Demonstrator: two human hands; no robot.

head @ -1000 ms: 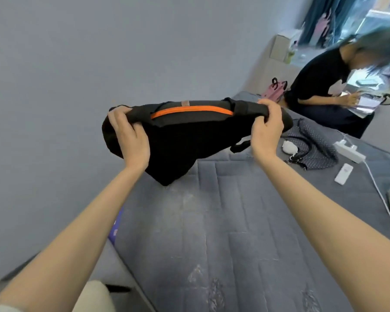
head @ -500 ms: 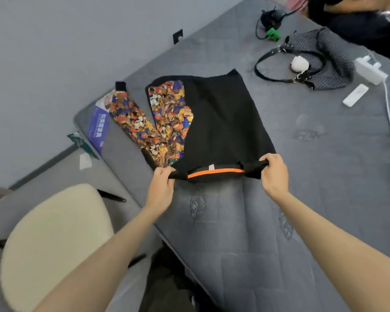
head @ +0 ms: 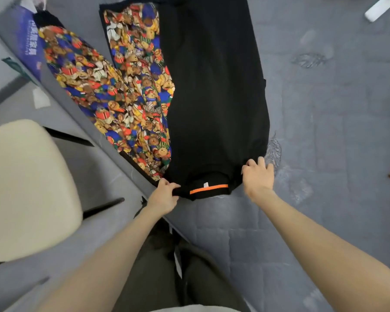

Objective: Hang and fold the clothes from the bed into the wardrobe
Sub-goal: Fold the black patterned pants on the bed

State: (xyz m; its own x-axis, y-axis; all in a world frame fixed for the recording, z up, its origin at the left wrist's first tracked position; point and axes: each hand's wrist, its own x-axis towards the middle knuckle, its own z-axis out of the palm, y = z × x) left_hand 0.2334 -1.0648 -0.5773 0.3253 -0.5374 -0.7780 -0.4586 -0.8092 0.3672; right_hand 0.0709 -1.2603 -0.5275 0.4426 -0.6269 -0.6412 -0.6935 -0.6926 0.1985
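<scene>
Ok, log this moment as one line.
black bear-print fabric garment: spread flat on grey quilted mattress | left hand: grips near collar corner | right hand: at other corner, grip unclear

We see a black fabric top with a multicoloured teddy-bear-print sleeve (head: 212, 86) spread flat on the grey quilted mattress (head: 324, 131), neckline nearest us and hem farthest. The printed sleeve (head: 77, 70) angles out along the mattress's left edge, and a matching printed panel (head: 140, 64) covers the body's left side. An orange stripe (head: 208, 189) and a small white label (head: 205, 184) mark the neckline.
</scene>
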